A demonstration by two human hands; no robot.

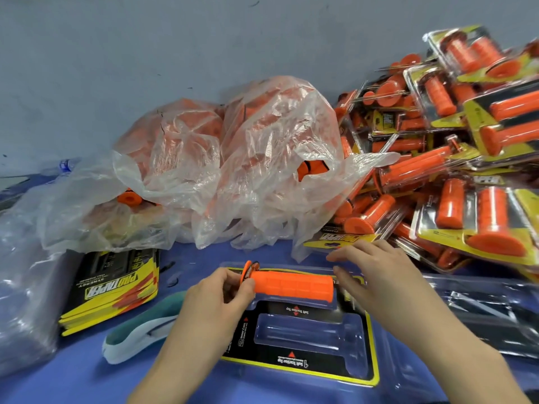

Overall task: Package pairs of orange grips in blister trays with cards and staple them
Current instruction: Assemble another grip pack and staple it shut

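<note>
Because thin and clear, likely to flex and slide under a push: blister tray point(393, 371) at 6 o'clock, nearest, on the blue tabletop point(73, 383), with a black-and-yellow card point(294, 312) under it and its near cavity point(303, 333) empty. Just beyond, toward 12 o'clock: orange grip point(291, 285) across the far cavity, flange at 9 o'clock, fully seated or not impossible to tell. Pinched at that flange by the left hand point(215, 290), thumb and curled fingers on the rim. At 3 o'clock of the grip, right hand point(376, 275), fingers straight and spread, holding nothing, tips close to the plain end, contact unclear. Probably light, rubbery, slightly tacky, stiff enough to carry by 1 end. Best taken at the flange or round the ribbed barrel, then pressed down evenly. Further out: card stack point(116, 290) at 9 o'clock, bags of loose grips point(253, 158) at 12 o'clock, finished packs point(472, 158) heaped at 2 o'clock.
</note>
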